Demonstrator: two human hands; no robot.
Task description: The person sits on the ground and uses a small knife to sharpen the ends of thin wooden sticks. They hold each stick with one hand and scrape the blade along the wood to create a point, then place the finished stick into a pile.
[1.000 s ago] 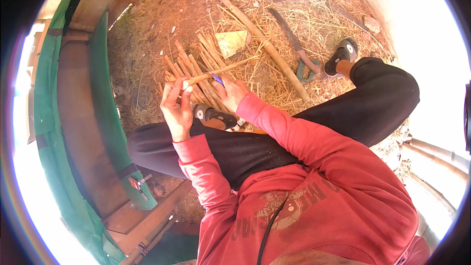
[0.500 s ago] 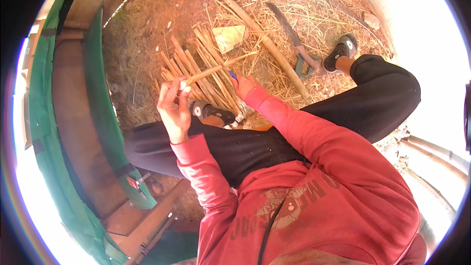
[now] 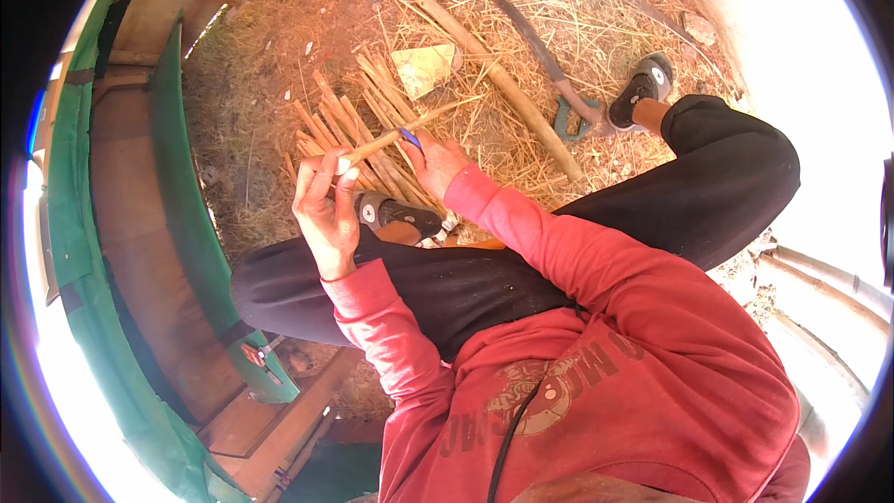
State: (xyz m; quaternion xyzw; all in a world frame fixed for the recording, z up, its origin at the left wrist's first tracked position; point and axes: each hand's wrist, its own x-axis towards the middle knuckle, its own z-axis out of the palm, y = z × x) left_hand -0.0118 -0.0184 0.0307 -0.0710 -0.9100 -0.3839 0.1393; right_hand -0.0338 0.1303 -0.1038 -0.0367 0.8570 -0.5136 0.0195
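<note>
My left hand (image 3: pixel 326 210) pinches the near end of a pale wooden stick (image 3: pixel 374 146) between thumb and fingers. The stick slants up to the right, thinning toward its far end. My right hand (image 3: pixel 436 169) is closed on a small blue tool (image 3: pixel 410 137), which meets the stick partway along. Most of the tool is hidden by the fingers, so its exact kind does not show. Below the stick, several cut sticks (image 3: pixel 328 114) lie side by side on the ground, close to my shoe (image 3: pixel 402 214).
A yellowish block (image 3: pixel 424 69) lies beyond the sticks. A long pole (image 3: pixel 494 70) crosses the straw-covered ground. To its right lie a long dark blade (image 3: pixel 533 35) and a green handle (image 3: pixel 570 121) by my other shoe (image 3: pixel 643 91). Green sheeting (image 3: pixel 177 130) edges the left.
My right hand and the blue tool have moved left along the stick, closer to my left hand. My left hand keeps its pinch on the stick. The view has shifted slightly.
</note>
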